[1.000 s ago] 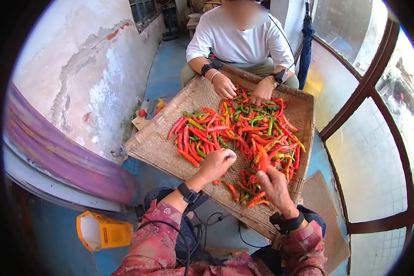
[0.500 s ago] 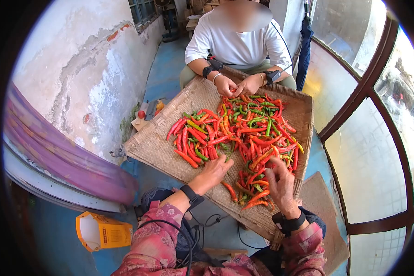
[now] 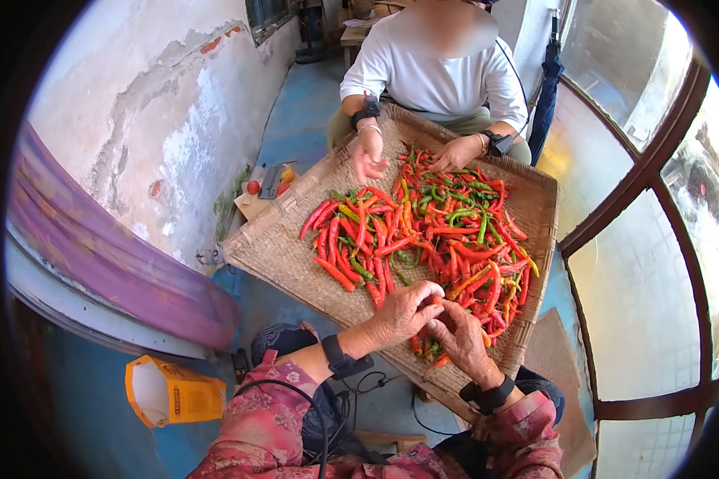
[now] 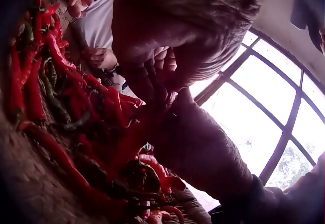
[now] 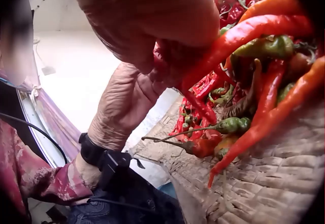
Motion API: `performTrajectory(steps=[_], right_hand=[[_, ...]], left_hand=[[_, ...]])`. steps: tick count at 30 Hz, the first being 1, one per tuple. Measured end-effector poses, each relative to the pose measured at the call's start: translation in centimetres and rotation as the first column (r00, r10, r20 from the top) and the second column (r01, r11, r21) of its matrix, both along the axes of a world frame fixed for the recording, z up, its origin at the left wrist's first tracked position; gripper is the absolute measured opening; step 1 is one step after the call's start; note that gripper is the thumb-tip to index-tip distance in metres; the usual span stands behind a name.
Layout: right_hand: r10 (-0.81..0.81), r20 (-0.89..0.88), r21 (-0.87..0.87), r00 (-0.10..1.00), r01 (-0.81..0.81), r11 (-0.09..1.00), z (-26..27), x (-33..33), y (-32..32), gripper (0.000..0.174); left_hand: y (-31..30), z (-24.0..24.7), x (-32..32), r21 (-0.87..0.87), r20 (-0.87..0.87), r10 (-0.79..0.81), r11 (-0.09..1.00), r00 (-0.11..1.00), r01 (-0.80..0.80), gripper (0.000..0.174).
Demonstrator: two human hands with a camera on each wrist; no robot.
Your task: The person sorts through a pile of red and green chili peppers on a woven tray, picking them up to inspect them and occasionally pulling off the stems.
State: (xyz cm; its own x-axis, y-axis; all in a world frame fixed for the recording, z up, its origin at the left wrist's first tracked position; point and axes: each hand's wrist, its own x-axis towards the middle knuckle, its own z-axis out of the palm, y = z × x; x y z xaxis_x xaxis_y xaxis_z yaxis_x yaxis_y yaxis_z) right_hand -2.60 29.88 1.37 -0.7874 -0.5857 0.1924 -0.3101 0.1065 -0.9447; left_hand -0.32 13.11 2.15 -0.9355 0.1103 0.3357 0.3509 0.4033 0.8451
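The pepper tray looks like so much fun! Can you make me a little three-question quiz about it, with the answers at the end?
1. Pick one: what colour are most of the peppers?
A) blue
B) red
C) white

2. True or false: the left hand and the right hand of the person in flowery sleeves are close together.

3. Fill in the missing word: the yellow box is on the ____, not on the woven tray.

Key: 1. B; 2. True; 3. floor
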Motion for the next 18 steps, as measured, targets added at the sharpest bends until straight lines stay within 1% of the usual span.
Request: performTrajectory(steps=[1, 2, 3, 4, 6, 7, 8, 9, 10, 11, 12, 13, 14, 15, 16, 17, 18], right_hand=[[-0.009, 0.027, 0.098, 1.000, 0.007, 0.995, 0.3, 0.0, 0.1, 0.034], [-0.007, 0.025, 0.104, 1.000, 0.004, 0.995, 0.2, 0.0, 0.2, 0.034], [-0.007, 0.101, 0.102, 0.995, -0.003, 0.995, 0.1, 0.0, 0.2, 0.033], [-0.007, 0.178, 0.099, 0.984, -0.011, 0.995, 0.2, 0.0, 0.2, 0.032], [-0.027, 0.169, 0.106, 0.985, 0.010, 0.994, 0.3, 0.2, 0.2, 0.030], [-0.028, -0.034, 0.167, 0.999, 0.033, 0.985, -0.3, 0.1, 0.4, 0.029], [-0.015, -0.241, 0.222, 0.970, 0.070, 0.973, -0.8, -0.1, 0.7, 0.029], [-0.083, -0.314, 0.106, 0.946, 0.122, 0.987, -0.9, 0.0, 0.2, 0.024], [-0.091, -0.317, 0.103, 0.944, 0.130, 0.986, -0.6, 0.1, 0.3, 0.024], [-0.117, 0.010, 0.067, 0.993, 0.116, 0.991, 0.1, 0.3, 0.5, 0.026], [-0.113, 0.339, 0.027, 0.934, 0.111, 0.994, 0.8, 0.4, 0.5, 0.030], [-0.130, 0.306, 0.062, 0.943, 0.116, 0.991, 0.8, 0.4, 0.7, 0.041], [-0.133, 0.312, 0.061, 0.941, 0.119, 0.991, 0.6, 0.1, 1.1, 0.041], [-0.016, 0.493, -0.032, 0.870, 0.036, 0.999, 0.2, -0.4, 1.7, 0.042], [0.110, 0.649, -0.137, 0.752, -0.027, 0.990, -0.1, -0.6, 2.1, 0.043], [0.208, 0.675, -0.269, 0.708, -0.025, 0.963, -0.4, -0.6, 2.1, 0.046], [0.164, 0.666, -0.257, 0.727, 0.017, 0.966, 1.1, -0.3, 1.7, 0.042]], left_hand=[[0.1, 0.2, 0.0, 0.006, -0.004, 0.004, 1.000, 1.000, -0.004, 0.019], [0.2, 0.4, 0.0, 0.047, 0.050, 0.007, 0.999, 0.999, -0.009, 0.018], [0.3, 0.6, 0.2, 0.087, 0.106, 0.007, 0.996, 0.994, -0.017, 0.017], [0.3, 1.0, 0.2, 0.090, 0.107, 0.009, 0.996, 0.994, -0.018, 0.017], [0.0, 1.7, 0.0, 0.214, 0.124, 0.068, 0.972, 0.990, -0.094, 0.017], [0.0, 0.7, -0.4, 0.249, 0.072, 0.132, 0.957, 0.989, -0.146, 0.016], [-0.2, 0.6, -0.5, 0.271, 0.027, 0.136, 0.953, 0.990, -0.138, 0.015], [-0.2, 0.8, -0.3, 0.227, -0.015, 0.173, 0.960, 0.985, -0.165, 0.015], [-0.2, 1.2, -0.1, 0.183, -0.061, 0.209, 0.964, 0.976, -0.195, 0.015], [-0.1, 1.4, 0.0, 0.182, -0.066, 0.204, 0.965, 0.977, -0.190, 0.015], [-0.1, 1.6, 0.2, 0.059, -0.344, 0.155, 0.988, 0.926, -0.144, 0.015], [0.0, 1.8, 0.3, -0.075, -0.585, 0.063, 0.989, 0.809, -0.131, 0.016], [0.2, 1.9, 0.4, -0.077, -0.580, 0.059, 0.989, 0.812, -0.127, 0.016], [0.4, 1.9, 0.7, -0.176, -0.616, -0.082, 0.984, 0.783, -0.035, 0.018], [0.7, 1.6, 1.1, -0.271, -0.631, -0.219, 0.961, 0.745, 0.053, 0.019], [0.7, 0.8, 1.2, -0.395, -0.592, -0.296, 0.917, 0.750, 0.050, 0.023], [0.9, 0.5, 1.2, -0.465, -0.554, -0.349, 0.883, 0.756, 0.066, 0.025]])
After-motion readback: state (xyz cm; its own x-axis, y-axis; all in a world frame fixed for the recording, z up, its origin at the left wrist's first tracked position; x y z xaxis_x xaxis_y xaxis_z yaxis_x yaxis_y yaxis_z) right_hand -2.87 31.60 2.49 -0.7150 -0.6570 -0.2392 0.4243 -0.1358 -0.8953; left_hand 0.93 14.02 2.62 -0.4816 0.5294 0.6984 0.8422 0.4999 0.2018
